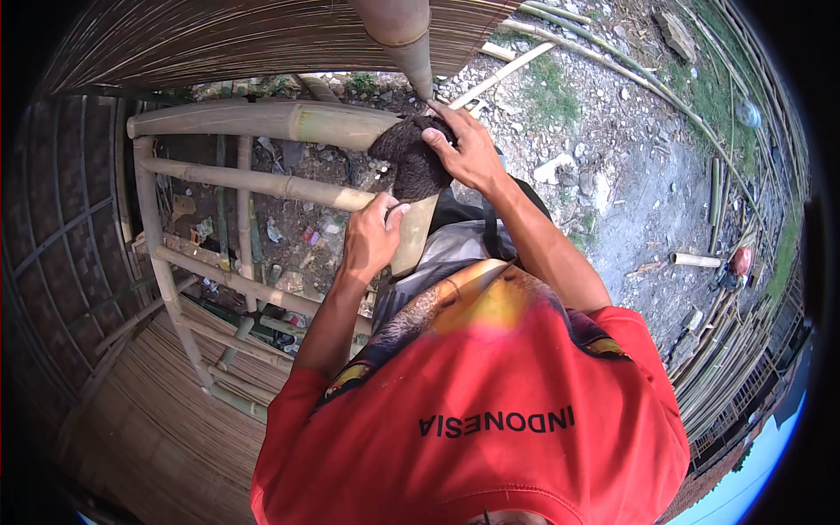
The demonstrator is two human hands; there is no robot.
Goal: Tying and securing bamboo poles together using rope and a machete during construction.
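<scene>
A dark brown bundle of coarse, matted fibre point(420, 162) covers the corner where the bamboo rails of a bamboo frame point(262, 185) meet. My right hand point(472, 153) is on its upper right side, thumb lying over the fibre and fingers stretched along its far edge. My left hand point(372, 234) is closed in a pinch at the bundle's lower left edge, beside the middle rail. The fingertips of that hand are partly hidden. A thick bamboo rail point(262, 121) runs left from the bundle, and the joint beneath the fibre is out of sight.
An upright bamboo post point(411, 52) stands just beyond my right hand, before a slatted bamboo panel point(262, 39). Woven wall panels point(70, 201) line the left. Stony ground point(639, 210) with long bamboo poles point(612, 66) extends right. Litter lies below the frame.
</scene>
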